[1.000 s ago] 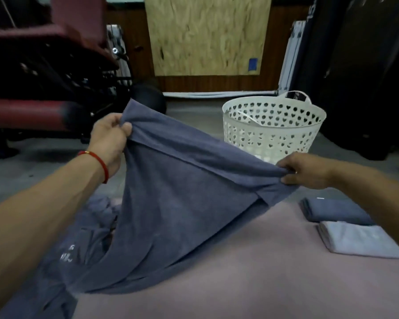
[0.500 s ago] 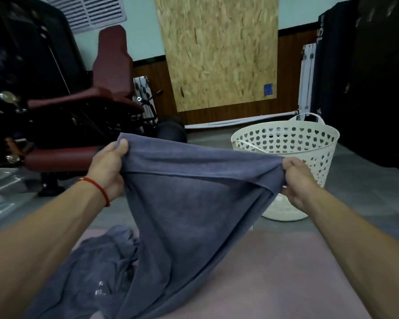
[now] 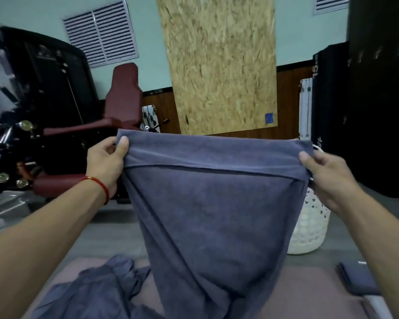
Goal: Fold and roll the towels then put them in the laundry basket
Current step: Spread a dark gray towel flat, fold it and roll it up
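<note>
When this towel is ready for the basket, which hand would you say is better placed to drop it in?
Probably the right hand: the laundry basket stands just beyond it, while the left hand grips the towel at its far corner.

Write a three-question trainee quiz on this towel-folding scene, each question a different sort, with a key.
1. True or false: both hands hold the top edge of the raised blue-grey towel.
2. Multiple choice: the white laundry basket stands (A) on the maroon bench, (B) behind the raised towel, near the right hand, (C) under the wall vent.
3. Fill in: the red cord bracelet is on the ____ wrist.

Key
1. True: the left hand pinches one corner, the right hand the other.
2. B: the towel hides most of the basket.
3. Left.
</note>
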Available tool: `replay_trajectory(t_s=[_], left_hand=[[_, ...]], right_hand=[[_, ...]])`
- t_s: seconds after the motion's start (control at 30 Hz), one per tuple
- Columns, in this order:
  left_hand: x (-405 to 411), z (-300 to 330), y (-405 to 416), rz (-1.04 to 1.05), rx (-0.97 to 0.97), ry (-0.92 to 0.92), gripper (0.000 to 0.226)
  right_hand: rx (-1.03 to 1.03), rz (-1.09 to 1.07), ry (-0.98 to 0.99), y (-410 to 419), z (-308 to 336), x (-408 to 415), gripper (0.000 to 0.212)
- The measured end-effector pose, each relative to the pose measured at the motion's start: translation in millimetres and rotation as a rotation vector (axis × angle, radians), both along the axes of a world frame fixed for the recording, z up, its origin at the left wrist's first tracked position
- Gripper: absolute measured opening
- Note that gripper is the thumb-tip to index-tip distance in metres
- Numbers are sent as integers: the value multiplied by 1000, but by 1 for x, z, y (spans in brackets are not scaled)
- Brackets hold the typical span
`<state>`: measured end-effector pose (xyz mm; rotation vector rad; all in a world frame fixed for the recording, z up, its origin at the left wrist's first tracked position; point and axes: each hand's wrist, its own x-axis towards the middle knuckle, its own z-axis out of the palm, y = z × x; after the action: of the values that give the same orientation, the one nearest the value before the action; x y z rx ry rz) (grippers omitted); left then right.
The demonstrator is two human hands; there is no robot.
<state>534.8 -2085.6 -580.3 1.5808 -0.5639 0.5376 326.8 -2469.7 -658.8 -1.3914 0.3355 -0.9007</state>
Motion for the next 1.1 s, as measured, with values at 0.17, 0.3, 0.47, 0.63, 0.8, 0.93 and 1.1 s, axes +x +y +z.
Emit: replay_trajectory(t_s=[0.17,0.3,0.47,0.63,0.8,0.93,1.1], left_hand=[[-4,-14,16,301,135,-189,26],[4,4,48,509,249,-233,28],[17,28,76,568,349,-203,45],[31,13,38,328,382,-128,37],[-2,-78,-93,-139,512,17,20],[-70,-200,-210,-463,803,139,16],[-171,-329,-331,-676,1084,59,33]], right_hand=[[-525,-389,124,24,8,-7,21],[-453,-85,107,62,13,-6,21],[-114,371,170,97,-7,-24,27],[42,561,306,116,-45,-75,35],[258,342,503,124,-143,-191,31],[373,-15,638,115,-233,-292,28],[539,-398,716,113,-310,-380,22]])
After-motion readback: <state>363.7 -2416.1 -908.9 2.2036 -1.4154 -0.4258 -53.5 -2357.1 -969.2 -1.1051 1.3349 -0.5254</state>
